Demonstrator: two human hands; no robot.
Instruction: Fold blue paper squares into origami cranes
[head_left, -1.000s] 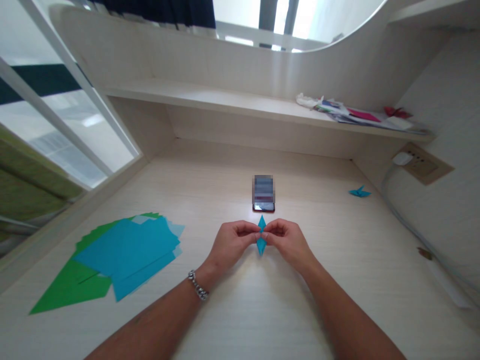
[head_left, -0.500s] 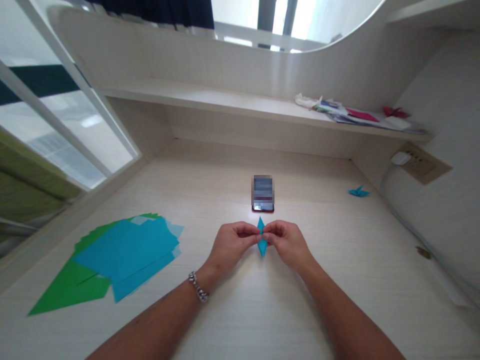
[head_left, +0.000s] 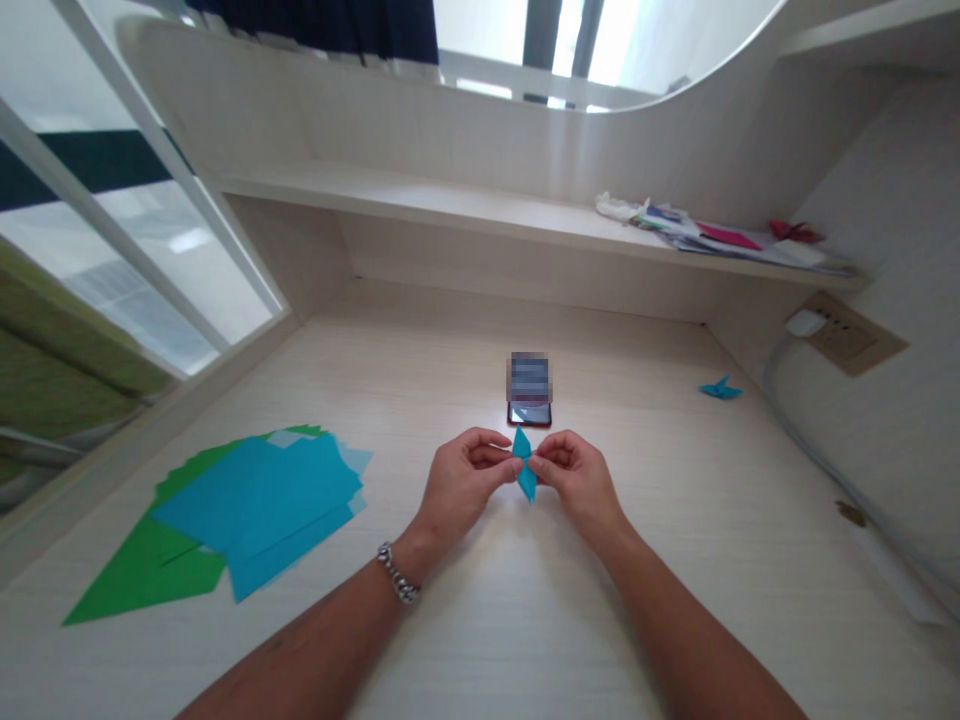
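Observation:
Between my hands is a small folded piece of blue origami paper (head_left: 528, 484), narrow and pointed at its far and near ends. My left hand (head_left: 466, 478) pinches its left side, thumb on top near the middle. From the other side my right hand (head_left: 577, 482) pinches the right edge with thumb and fingers. The fingertips partly cover the paper's middle. Just beyond the far point lies a phone (head_left: 529, 388) with a lit, blurred screen.
Blue paper sheets (head_left: 285, 500) lie over green paper sheets (head_left: 142, 570) at the left. A folded blue paper figure (head_left: 721, 389) sits far right, near a cable (head_left: 795, 430) and wall socket (head_left: 855, 333). The shelf (head_left: 420, 200) at the back holds papers (head_left: 720, 237).
The blue origami has tilted a little and shows more of its face. My left fingers have lifted and spread somewhat, with the thumb still on the paper. The view has shifted slightly.

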